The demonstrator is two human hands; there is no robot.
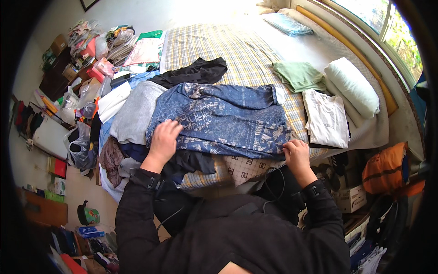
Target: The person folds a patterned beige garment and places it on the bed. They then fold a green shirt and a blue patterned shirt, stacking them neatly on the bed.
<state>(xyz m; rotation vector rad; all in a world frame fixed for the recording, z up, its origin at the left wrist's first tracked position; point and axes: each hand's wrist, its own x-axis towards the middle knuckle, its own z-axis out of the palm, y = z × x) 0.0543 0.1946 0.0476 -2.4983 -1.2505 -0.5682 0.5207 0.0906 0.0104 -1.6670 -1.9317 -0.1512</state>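
Observation:
A dark blue shirt with a pale printed pattern (219, 116) lies spread sideways before me, one long sleeve folded along its far side. My left hand (163, 142) rests on its left end, fingers slightly bent over the cloth. At the near right corner, my right hand (296, 154) pinches the shirt's edge between thumb and fingers. A folded grey garment (138, 113) touches the shirt's left side. Behind the shirt is a crumpled black garment (195, 72). Dark clothes (195, 162) and a beige patterned cloth (244, 169) stick out from under its near edge.
Right of the shirt are a folded white T-shirt (326, 120), a green garment (299, 75) and a rolled pale quilt (352, 87). The checked bedsheet (219, 44) stretches behind. Bags and boxes crowd the left; an orange bag (385, 167) stands low right. A thin cable (283, 181) hangs near my lap.

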